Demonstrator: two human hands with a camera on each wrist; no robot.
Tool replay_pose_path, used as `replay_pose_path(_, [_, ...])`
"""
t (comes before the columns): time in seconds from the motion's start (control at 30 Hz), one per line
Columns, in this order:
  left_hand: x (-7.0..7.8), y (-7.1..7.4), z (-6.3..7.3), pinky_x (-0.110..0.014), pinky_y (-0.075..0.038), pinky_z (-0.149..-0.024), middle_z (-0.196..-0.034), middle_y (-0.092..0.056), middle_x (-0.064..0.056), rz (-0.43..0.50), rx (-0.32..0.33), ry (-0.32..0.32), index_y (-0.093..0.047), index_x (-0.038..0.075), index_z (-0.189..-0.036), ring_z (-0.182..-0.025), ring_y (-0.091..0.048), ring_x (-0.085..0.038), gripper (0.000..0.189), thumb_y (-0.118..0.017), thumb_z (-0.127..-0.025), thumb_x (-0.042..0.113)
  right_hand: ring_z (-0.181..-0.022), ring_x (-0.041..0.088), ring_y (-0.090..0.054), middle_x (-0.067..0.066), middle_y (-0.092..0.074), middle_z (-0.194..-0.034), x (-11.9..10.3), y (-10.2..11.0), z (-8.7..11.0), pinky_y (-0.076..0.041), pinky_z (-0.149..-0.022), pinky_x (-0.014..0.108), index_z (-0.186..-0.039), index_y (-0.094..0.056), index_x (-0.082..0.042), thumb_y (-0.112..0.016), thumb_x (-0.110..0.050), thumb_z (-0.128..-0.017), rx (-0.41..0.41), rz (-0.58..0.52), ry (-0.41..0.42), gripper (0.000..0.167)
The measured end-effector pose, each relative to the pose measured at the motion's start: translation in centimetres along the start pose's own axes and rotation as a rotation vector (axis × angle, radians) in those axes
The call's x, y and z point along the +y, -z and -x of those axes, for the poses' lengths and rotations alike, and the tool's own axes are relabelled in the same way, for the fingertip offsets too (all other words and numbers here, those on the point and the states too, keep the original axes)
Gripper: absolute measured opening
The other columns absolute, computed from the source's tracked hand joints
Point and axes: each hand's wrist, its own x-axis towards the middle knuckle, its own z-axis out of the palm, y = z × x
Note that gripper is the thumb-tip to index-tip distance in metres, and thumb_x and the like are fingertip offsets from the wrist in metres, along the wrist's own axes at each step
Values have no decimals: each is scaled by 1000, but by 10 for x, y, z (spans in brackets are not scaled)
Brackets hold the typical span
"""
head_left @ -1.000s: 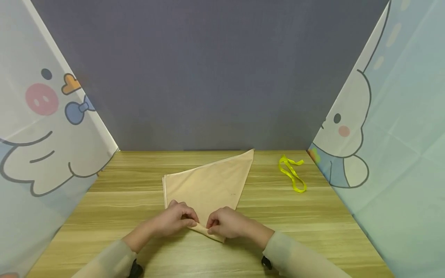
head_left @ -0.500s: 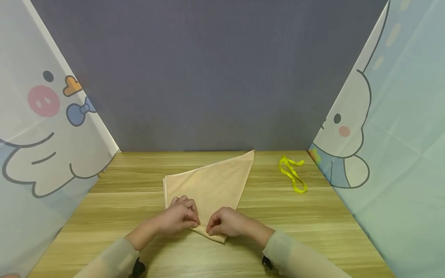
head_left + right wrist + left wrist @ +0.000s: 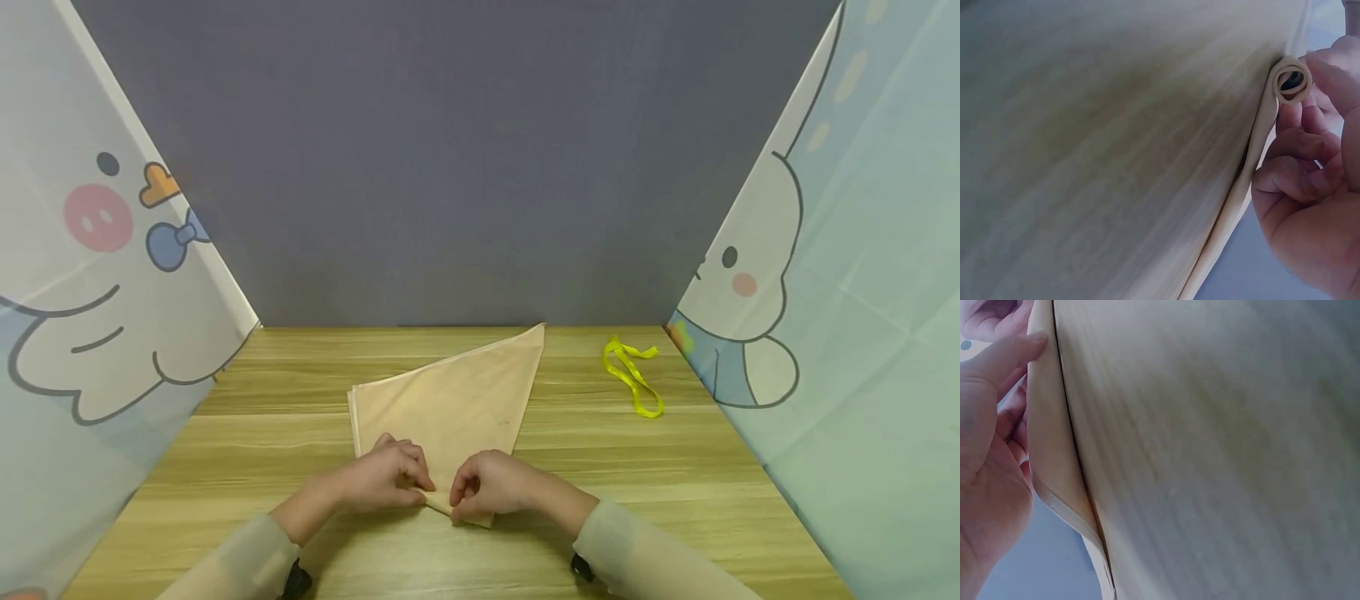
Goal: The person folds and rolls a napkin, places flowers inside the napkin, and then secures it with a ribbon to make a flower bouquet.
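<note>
A beige cloth (image 3: 457, 400), folded in layers, lies flat on the table with one pointed corner reaching to the back. Its near edge is turned into a narrow roll, whose coiled end (image 3: 1291, 60) shows in the right wrist view. My left hand (image 3: 382, 475) pinches this roll, the thumb on the near side and the fingers behind it. To its right, my right hand (image 3: 491, 483) also pinches the roll near its right end, thumb and fingertips around it. In the left wrist view the left thumb (image 3: 1019, 353) presses the rolled edge, and a hemmed border runs below it.
A yellow ribbon (image 3: 634, 382) lies in a loose loop at the back right of the wood-grain table (image 3: 247, 450). A dark grey panel (image 3: 457, 167) stands behind, and cartoon-printed cloth sheets (image 3: 862, 375) hang on both sides.
Both hands have shifted slightly along the near edge, their fingers re-gripping the roll. The cloth's back corner and left side have moved a little to the left. The ribbon stays put.
</note>
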Motion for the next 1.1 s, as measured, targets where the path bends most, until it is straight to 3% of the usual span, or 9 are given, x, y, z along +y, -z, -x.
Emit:
replay_pose_path(0.3, [10, -6, -1, -31, -26, -89, -97, -75, 19, 47, -30, 11, -88, 25, -106, -94, -59, 8, 9, -83, -98, 23, -68, -5, -51, -21, -57, -75, -5, -4, 8, -44, -65, 16, -84, -69, -30, -96, -35, -85, -31, 251, -11, 27])
replay_pose_path(0.47, [8, -7, 0, -33, -27, -91, -97, -74, 24, 40, -6, -4, -88, 25, -107, -94, -59, 10, 9, -81, -101, 26, -71, -8, -55, -23, -61, -76, -2, -1, 9, -48, -68, 15, -88, -72, -29, -92, -32, -90, -23, 264, 38, 21])
replay_pose_path(0.6, [7, -5, 1, -56, -40, -108, -100, -76, 24, 46, -9, 23, -88, 27, -108, -97, -62, 10, 10, -80, -102, 29, -72, -9, -59, -23, -66, -78, 1, 3, 10, -52, -70, 14, -91, -77, -26, -87, -29, -96, -17, 215, 68, 12])
replay_pose_path(0.7, [6, -3, 1, -79, -37, -113, -103, -78, 22, 62, -10, 49, -87, 28, -107, -99, -66, 8, 10, -78, -103, 30, -76, -9, -61, -21, -69, -82, 2, 6, 11, -53, -73, 15, -95, -79, -24, -83, -26, -101, -20, 189, 88, 7])
replay_pose_path(0.73, [6, -2, 0, -77, -40, -114, -104, -79, 20, 80, -12, 58, -87, 27, -108, -100, -68, 7, 10, -78, -104, 29, -77, -9, -61, -21, -70, -83, 3, 6, 11, -53, -74, 15, -96, -79, -23, -81, -25, -102, -19, 183, 92, 6])
replay_pose_path(0.83, [5, -1, -1, -49, -59, -104, -105, -81, 15, 156, -25, 71, -84, 23, -111, -97, -70, 4, 10, -75, -106, 26, -79, -8, -60, -20, -70, -85, 6, 7, 12, -53, -76, 16, -100, -79, -22, -79, -22, -104, -14, 159, 91, 4])
replay_pose_path(0.93, [4, -1, -3, -27, -60, -83, -102, -81, 10, 215, -36, 58, -76, 19, -116, -91, -69, 2, 9, -73, -108, 20, -76, -7, -60, -18, -69, -85, 10, 7, 12, -54, -73, 17, -106, -74, -25, -78, -20, -105, -11, 115, 84, 6])
replay_pose_path(1.03, [3, -2, -4, -26, -52, -87, -98, -80, 11, 200, -37, 29, -73, 21, -115, -87, -67, 3, 7, -71, -109, 18, -76, -5, -62, -16, -71, -86, 13, 8, 12, -54, -71, 18, -107, -72, -26, -77, -17, -104, -15, 43, 80, 11])
replay_pose_path(1.1, [3, -2, -5, -34, -48, -95, -98, -79, 14, 175, -33, 20, -74, 24, -111, -86, -66, 4, 7, -70, -109, 19, -77, -5, -64, -16, -73, -88, 14, 8, 11, -55, -71, 19, -106, -74, -26, -77, -15, -104, -16, 6, 78, 11])
